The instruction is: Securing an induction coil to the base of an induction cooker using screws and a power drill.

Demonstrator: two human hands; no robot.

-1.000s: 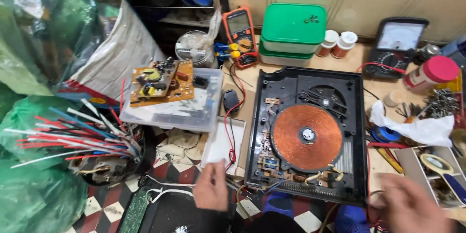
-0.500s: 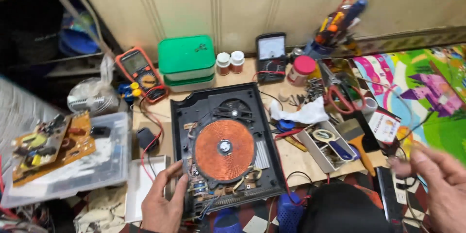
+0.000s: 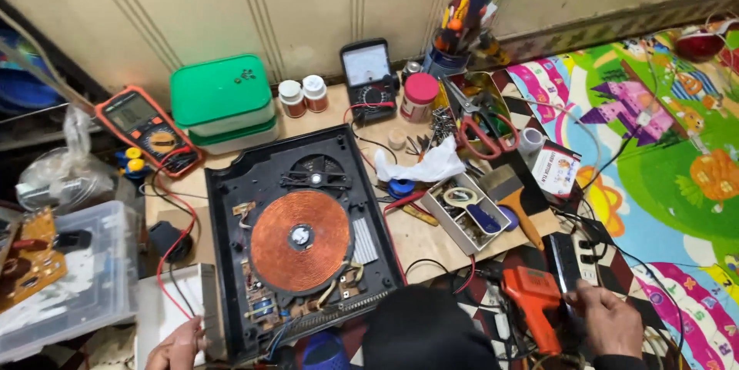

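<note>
The opened induction cooker [image 3: 296, 241], copper coil exposed, is seen mid-frame, and its lower left corner is gripped by the left hand [image 3: 178, 345], fingers curled round the edge. At lower right, the right hand [image 3: 612, 322] is laid on a black power strip [image 3: 568, 262], fingers bent loosely; whether anything's actually pinched can't be told. An orange soldering gun [image 3: 533, 302] is parked just beside it. Green boxes [image 3: 223, 104], an orange multimeter [image 3: 146, 128] and a parts tray [image 3: 469, 216] are crowded round.

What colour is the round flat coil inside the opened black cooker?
Copper orange, with a dark hub; the round flat coil shows best in the head view.
</note>
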